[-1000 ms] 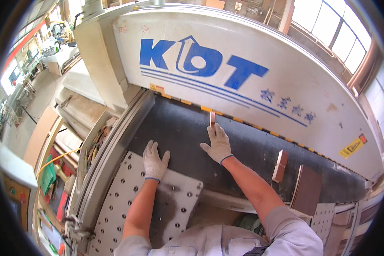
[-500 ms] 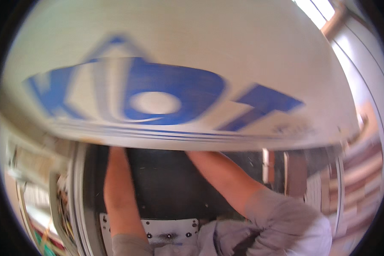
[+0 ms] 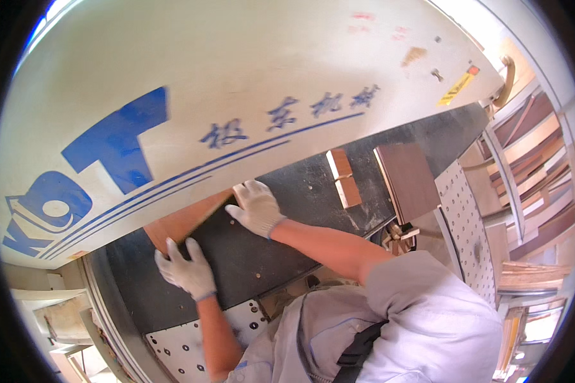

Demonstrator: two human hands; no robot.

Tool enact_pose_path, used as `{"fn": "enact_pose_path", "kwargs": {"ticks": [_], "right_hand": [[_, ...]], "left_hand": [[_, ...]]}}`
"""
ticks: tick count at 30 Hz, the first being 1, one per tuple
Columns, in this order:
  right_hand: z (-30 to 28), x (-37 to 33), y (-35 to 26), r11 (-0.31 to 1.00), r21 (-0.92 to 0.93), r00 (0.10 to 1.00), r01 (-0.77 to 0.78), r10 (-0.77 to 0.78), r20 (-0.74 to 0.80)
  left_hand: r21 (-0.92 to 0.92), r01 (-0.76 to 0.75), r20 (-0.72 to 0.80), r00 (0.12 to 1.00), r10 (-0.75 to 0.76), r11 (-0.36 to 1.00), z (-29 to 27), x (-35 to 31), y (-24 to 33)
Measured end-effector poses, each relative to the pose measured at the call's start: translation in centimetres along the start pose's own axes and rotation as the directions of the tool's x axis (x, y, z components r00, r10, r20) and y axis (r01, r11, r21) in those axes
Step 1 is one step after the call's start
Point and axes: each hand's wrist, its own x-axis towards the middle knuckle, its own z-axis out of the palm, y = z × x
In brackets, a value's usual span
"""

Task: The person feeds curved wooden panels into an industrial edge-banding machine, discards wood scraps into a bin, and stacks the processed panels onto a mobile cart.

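Emerged from under the white cover (image 3: 268, 70), my right hand (image 3: 259, 207) grips a brown board (image 3: 188, 219), only partly out; left hand (image 3: 188, 271) spread at its corner.

Looks down from wearer's head, close over black surface (image 3: 239, 265), facing white machine panel (image 3: 249, 70); bends straight edges toward the rim.

The board (image 3: 188, 218) is smooth, probably wood; the gloves (image 3: 260, 209) are matt cloth.

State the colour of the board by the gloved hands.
The board is reddish brown; the head view shows it best.
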Motion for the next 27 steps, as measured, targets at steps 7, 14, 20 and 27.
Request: {"fn": "enact_pose_path", "kwargs": {"ticks": [7,14,20,27], "right_hand": [[-10.4,-7.3,7.0,0.989,0.076,0.986,-0.126,0.134,-0.101],[-17.6,-4.5,13.7,0.812,-0.321,0.87,-0.488,0.482,-0.105],[-16.6,-6.2,19.0,0.914,-0.104,0.919,-0.391,0.383,-0.09],[-19.1,-14.1,19.4,0.945,-0.035,0.937,-0.325,0.317,-0.151]], "left_hand": [[-0.333,0.167,0.226,0.97,-0.094,0.928,-8.9,-7.3,1.9],[-0.154,-0.081,0.193,0.975,0.111,0.985,-3.0,0.7,8.4],[0.341,-0.1,0.463,0.883,-0.075,0.935,-0.3,1.9,12.6],[0.418,-0.118,0.464,0.88,-0.1,0.901,0.6,1.0,9.8]]}}
